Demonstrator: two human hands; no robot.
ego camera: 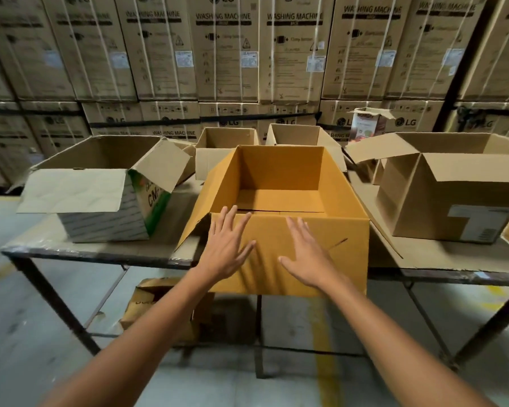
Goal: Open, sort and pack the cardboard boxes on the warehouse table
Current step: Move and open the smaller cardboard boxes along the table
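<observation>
Your left hand [227, 248] and right hand [309, 257] both lie flat against the near panel of the yellow-brown cardboard box [279, 168]. The fingers are straight and spread and grip nothing, only pressing on the board. That box sits in the middle of the warehouse table [36, 239], at its front edge, with its top open and its floor bare. Its left flap is splayed outward, and the panel under your palms reaches down past the table's rim. Whether that panel is the front wall or a flap folded down, I cannot tell. You look to be in the opening step, flattening the box into shape before anything goes in. The green-and-white printed box [106, 221] to your left and the big brown box with a label [441, 201] to your right are open too, and two small open cartons [227, 148] stand just behind. Next you will likely need to square the yellow box fully on the table, so it cannot tip off the edge, and then pick which carton goes inside. For that, curl your fingers over a rim rather than pushing with flat palms.
</observation>
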